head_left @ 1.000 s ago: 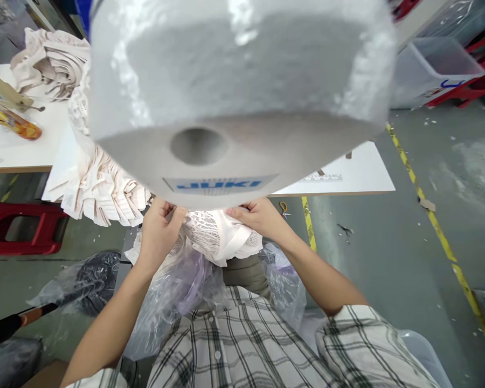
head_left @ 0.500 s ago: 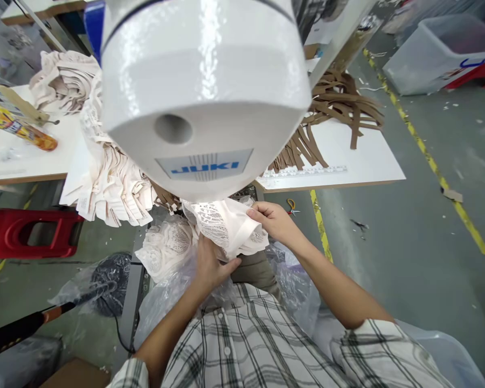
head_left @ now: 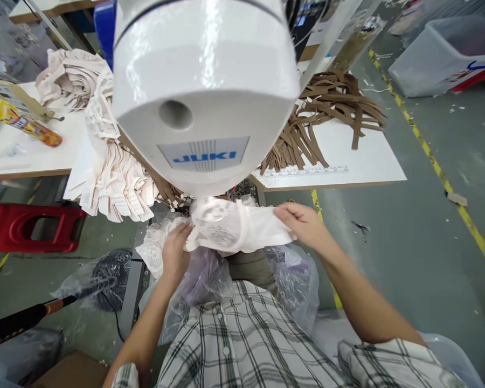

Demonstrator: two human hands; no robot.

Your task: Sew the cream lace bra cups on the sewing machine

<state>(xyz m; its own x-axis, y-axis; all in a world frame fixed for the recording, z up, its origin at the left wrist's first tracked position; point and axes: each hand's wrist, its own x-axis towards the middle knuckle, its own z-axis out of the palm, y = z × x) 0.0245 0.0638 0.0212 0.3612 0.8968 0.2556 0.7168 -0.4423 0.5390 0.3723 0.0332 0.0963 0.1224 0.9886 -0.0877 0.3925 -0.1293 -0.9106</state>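
A pale pink lace fabric piece [head_left: 234,229] is stretched between my two hands just below the white sewing machine head [head_left: 204,91]. My left hand [head_left: 175,253] pinches its left end, fingers closed. Its right end is gripped by my right hand [head_left: 303,223], also with closed fingers. More lace pieces [head_left: 153,250] lie under my left hand, on top of a clear plastic bag [head_left: 202,280] in my lap.
A stack of cream cut pieces [head_left: 117,183] hangs off the white table [head_left: 367,161] at left. Brown strips [head_left: 327,113] lie on the table at right. A red stool [head_left: 28,229] stands at left, a clear bin [head_left: 440,54] at far right, yellow floor tape [head_left: 440,172] beside it.
My left hand rose from under the fabric to its left end, and my right hand drew right, spreading the piece out flat between them.
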